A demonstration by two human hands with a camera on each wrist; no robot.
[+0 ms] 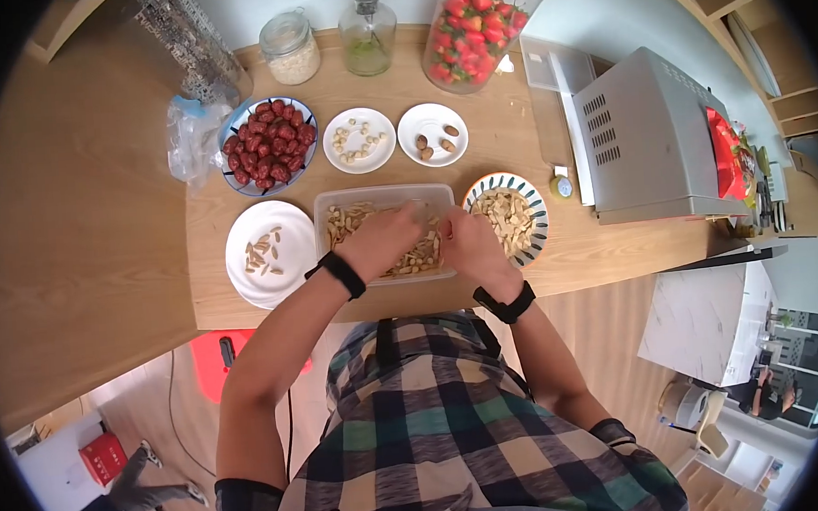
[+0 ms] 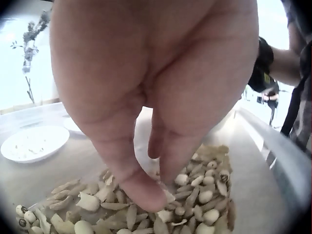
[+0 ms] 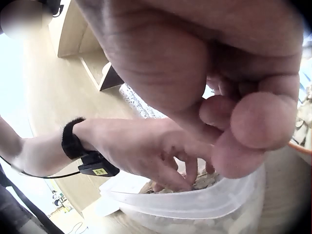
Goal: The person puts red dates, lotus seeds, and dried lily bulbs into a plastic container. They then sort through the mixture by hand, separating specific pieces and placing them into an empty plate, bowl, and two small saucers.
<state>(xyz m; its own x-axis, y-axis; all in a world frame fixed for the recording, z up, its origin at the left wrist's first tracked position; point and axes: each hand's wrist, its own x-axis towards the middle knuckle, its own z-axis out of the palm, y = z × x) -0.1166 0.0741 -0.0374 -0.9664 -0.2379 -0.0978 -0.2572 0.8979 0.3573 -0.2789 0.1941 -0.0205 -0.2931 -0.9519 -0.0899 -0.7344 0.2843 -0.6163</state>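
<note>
A clear plastic container [image 1: 383, 195] of mixed pale pieces [image 2: 114, 206] lies below both hands. Over its middle, the left hand [image 1: 385, 243] points down, its thumb and fingers [image 2: 146, 192] among the pieces; a small pale flake [image 2: 169, 196] shows beside the thumb tip, and whether it is pinched is unclear. At the container's right side is the right hand [image 1: 476, 249], raised above the rim [image 3: 195, 204] with fingers [image 3: 261, 119] curled and thumb against them; no object shows in it. Right of it lies a striped-rim plate [image 1: 542, 212] of pale chopped pieces.
A white plate [image 1: 243, 226] with elongated pieces is on the left. Behind stand a bowl of red dates [image 1: 269, 144], two small plates [image 1: 359, 165] [image 1: 434, 160], a jar [image 1: 291, 52], a vase [image 1: 368, 47] and a strawberry container [image 1: 475, 41]. A microwave [image 1: 641, 138] stands right.
</note>
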